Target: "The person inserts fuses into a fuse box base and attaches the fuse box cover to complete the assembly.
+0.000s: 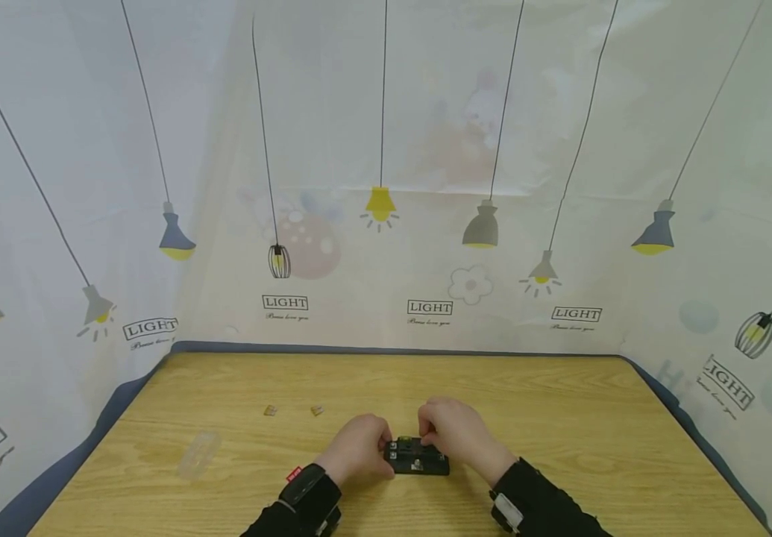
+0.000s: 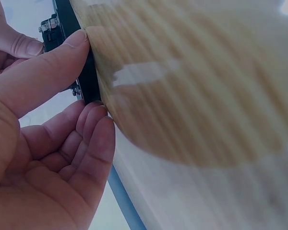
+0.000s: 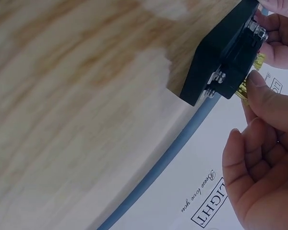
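A black block-shaped device (image 1: pixel 418 464) with metal screws lies on the table between both hands. The left hand (image 1: pixel 357 450) grips its left end, thumb on the near side and fingers around the end; the left wrist view shows this thumb (image 2: pixel 62 62) against the black base (image 2: pixel 90 79). At the top of the device, the right hand (image 1: pixel 456 431) pinches a small yellow translucent part (image 3: pixel 242 91) between thumb and index finger, the other fingers loosely curled. A second bit of yellow (image 3: pixel 259 60) shows beside the black body (image 3: pixel 221 57). The pinched fingertips are partly hidden in the head view.
Two small brownish pieces, one (image 1: pixel 270 410) and another (image 1: pixel 317 410), lie on the wooden table (image 1: pixel 526 388) behind and left of the hands. A clear plastic piece (image 1: pixel 199 455) lies at the left. A printed curtain (image 1: pixel 345 321) stands behind the table.
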### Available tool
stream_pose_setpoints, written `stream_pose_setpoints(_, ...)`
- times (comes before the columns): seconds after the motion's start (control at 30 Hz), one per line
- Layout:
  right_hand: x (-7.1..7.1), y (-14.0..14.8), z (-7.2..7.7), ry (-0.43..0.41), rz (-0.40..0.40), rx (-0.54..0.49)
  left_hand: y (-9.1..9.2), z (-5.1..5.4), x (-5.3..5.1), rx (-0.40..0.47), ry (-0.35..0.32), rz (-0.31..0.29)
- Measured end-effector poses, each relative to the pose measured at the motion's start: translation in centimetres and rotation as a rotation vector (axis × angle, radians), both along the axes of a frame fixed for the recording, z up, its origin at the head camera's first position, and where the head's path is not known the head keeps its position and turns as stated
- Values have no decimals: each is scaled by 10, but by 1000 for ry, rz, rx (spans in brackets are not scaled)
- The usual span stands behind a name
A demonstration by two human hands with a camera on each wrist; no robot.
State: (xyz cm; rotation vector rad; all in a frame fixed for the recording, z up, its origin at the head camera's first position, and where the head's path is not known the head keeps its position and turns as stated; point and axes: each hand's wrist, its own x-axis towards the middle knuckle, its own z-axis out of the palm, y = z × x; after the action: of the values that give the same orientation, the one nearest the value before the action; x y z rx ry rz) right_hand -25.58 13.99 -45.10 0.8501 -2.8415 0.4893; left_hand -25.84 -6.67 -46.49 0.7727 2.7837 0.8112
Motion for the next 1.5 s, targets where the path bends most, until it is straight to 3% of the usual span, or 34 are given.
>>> stream_pose_setpoints(0.97, -1, -2, 3, -87, -19, -68, 0, 0, 1, 32, -11, 5)
stream_pose_setpoints(1.5, -6, 0, 2, -117, -8, -31, 0, 2, 1, 15, -11, 8)
